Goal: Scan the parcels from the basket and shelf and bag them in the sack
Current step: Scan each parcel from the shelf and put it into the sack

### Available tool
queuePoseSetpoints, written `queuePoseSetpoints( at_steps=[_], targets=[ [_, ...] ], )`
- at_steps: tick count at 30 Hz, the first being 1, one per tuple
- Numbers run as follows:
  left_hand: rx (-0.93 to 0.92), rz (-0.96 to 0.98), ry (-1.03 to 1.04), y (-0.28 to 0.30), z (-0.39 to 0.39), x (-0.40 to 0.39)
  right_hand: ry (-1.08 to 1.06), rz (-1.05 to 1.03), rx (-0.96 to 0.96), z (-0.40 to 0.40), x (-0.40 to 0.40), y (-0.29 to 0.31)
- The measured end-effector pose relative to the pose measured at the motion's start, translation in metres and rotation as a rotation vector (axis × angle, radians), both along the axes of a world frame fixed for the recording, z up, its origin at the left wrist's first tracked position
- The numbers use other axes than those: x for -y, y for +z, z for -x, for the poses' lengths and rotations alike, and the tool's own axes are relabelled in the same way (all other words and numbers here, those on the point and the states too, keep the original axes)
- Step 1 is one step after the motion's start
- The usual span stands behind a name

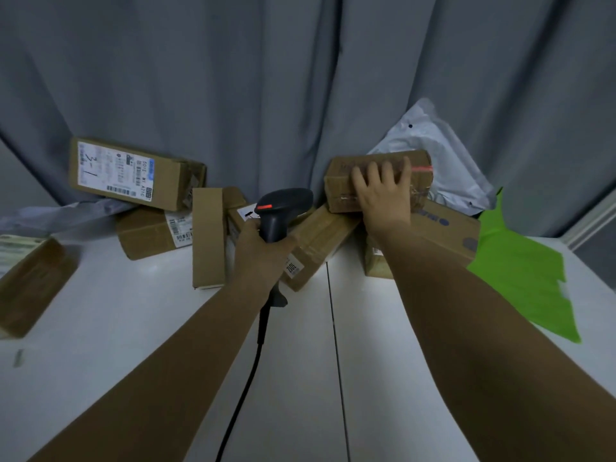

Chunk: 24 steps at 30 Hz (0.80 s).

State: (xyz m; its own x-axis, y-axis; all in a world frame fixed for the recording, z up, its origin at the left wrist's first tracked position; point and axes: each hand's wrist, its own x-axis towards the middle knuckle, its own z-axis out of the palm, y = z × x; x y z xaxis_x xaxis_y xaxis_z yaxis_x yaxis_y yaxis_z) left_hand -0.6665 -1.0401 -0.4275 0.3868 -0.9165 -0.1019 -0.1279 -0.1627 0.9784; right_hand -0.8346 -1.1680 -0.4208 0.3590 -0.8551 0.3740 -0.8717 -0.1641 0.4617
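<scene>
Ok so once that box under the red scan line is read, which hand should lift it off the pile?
Right. The right hand already lies on that cardboard box with its fingers over the top edge, while the left hand grips the scanner.

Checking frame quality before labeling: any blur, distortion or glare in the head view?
Head view: dim, bluish light; wide-angle bending at the edges; the left-edge box and green bag are blurred; a red scanner line glows on the box under the right hand.
</scene>
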Motion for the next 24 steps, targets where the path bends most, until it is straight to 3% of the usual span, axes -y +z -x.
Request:
queuePoseSetpoints(
  at_steps=[3, 7, 10, 12, 13, 19, 24],
  targets=[
    [-0.008, 0.007, 0.034, 0.007, -0.001, -0.012, 0.046, 0.07, 0.099, 0.0, -0.006, 0.007],
    [-0.076, 0.102, 0.141, 0.027, -0.014, -0.051, 0.297, 0.142, 0.651, -0.006, -0.061, 0.029],
    [-0.173, 0.15, 0.245, 0.04, -0.023, -0.106, 0.478, -0.259, 1.409, -0.022, -0.153, 0.034],
    [-0.195, 0.151, 0.291, 0.047, -0.028, -0.148, 0.394, -0.526, 1.787, -0.033, -0.219, 0.033],
    [-0.193, 0.135, 0.302, 0.049, -0.029, -0.17, 0.303, -0.633, 1.885, -0.036, -0.249, 0.032],
    [-0.203, 0.108, 0.315, 0.068, -0.029, -0.296, -0.069, -0.972, 2.221, -0.045, -0.376, 0.042],
    [-0.258, 0.086, 0.311, 0.07, -0.032, -0.359, -0.11, -0.946, 2.295, -0.044, -0.43, 0.046]
  ],
)
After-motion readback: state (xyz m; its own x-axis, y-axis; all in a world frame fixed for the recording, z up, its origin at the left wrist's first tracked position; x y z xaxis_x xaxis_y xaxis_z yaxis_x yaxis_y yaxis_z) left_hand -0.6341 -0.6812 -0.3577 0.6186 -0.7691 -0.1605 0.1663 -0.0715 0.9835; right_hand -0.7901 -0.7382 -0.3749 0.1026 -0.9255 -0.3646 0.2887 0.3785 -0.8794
